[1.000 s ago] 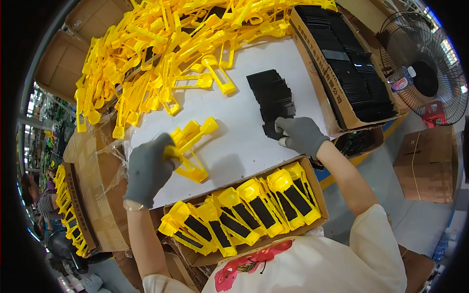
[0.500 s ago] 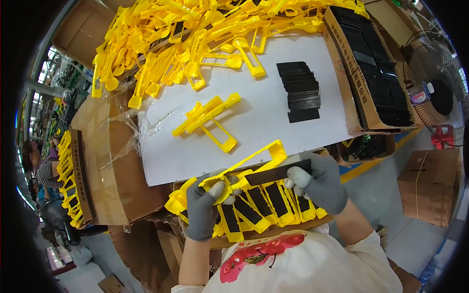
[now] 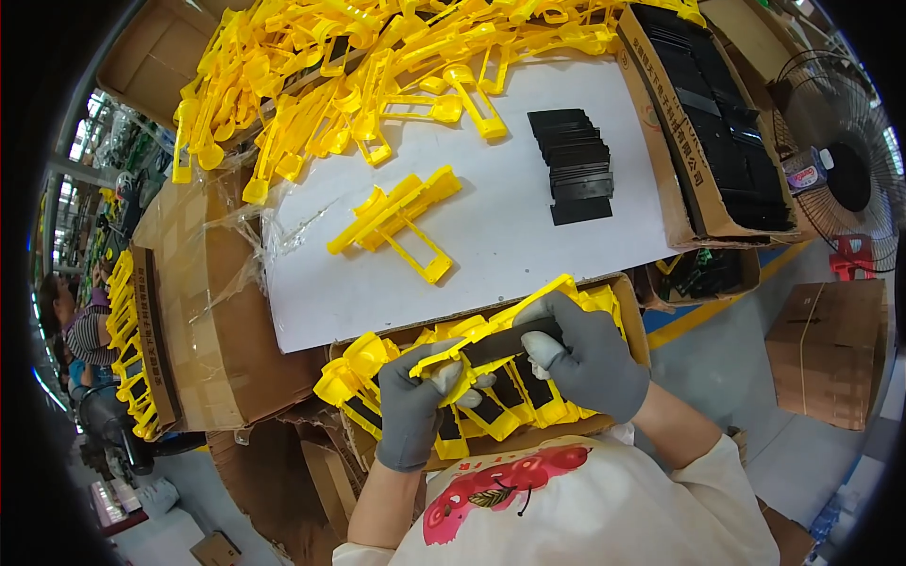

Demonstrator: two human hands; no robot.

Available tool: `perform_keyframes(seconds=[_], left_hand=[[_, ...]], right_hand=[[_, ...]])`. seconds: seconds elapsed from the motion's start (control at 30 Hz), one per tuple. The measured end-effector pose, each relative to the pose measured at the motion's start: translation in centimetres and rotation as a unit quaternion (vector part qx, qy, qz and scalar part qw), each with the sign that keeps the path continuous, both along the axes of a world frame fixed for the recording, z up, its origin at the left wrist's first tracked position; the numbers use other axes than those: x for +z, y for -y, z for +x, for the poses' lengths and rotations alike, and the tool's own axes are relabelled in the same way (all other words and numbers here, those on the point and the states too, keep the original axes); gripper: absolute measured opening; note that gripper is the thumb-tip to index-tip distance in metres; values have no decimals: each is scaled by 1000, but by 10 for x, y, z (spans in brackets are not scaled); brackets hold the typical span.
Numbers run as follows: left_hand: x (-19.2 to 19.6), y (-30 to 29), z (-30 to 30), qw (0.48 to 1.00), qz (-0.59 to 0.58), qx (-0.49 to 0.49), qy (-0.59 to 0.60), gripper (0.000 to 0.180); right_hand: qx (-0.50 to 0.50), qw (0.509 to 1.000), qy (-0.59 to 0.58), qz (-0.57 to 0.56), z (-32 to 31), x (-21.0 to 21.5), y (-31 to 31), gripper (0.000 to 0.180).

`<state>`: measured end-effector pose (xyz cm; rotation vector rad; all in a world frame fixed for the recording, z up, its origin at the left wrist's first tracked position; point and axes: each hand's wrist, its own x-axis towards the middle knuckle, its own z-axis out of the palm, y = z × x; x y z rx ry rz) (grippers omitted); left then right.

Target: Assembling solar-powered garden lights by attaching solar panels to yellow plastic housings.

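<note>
My left hand [image 3: 410, 411], in a grey glove with pale fingertips, is closed around one end of a yellow plastic frame [image 3: 445, 357]. A flat black strip [image 3: 493, 348] is pinched between the thumb and fingers of my right hand [image 3: 601, 366], gloved the same way. The strip lies along the frame, its far-left end close to my left fingers; whether it sits inside the frame I cannot tell. Just beneath both hands is a carton [image 3: 635, 323] of yellow frames with black strips in them [image 3: 505, 415].
A white-topped table holds a few yellow frames [image 3: 396, 222], a fanned stack of black strips [image 3: 573, 165] and a big heap of yellow frames [image 3: 377, 75]. At its right stands a carton of black strips [image 3: 668, 123]. A fan [image 3: 845, 174] is beyond; another person [image 3: 83, 330] sits far left.
My right hand has moved left with the black strip, bringing it closer along the yellow frame. My left hand has shifted slightly right. The view has tilted a little.
</note>
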<state>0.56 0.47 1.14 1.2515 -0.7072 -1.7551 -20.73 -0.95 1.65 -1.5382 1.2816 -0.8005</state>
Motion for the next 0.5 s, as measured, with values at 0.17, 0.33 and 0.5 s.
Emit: perform_keyframes(seconds=[0.17, 0.33, 0.5], left_hand=[[4, 3, -13, 997, 1, 3, 73, 26], [11, 3, 9, 996, -19, -27, 86, 23], [10, 2, 13, 991, -38, -92, 91, 20]], right_hand=[[8, 999, -43, 24, 0, -11, -6, 21], [-101, 955, -203, -194, -13, 14, -2, 48], [38, 998, -44, 3, -20, -17, -8, 28]])
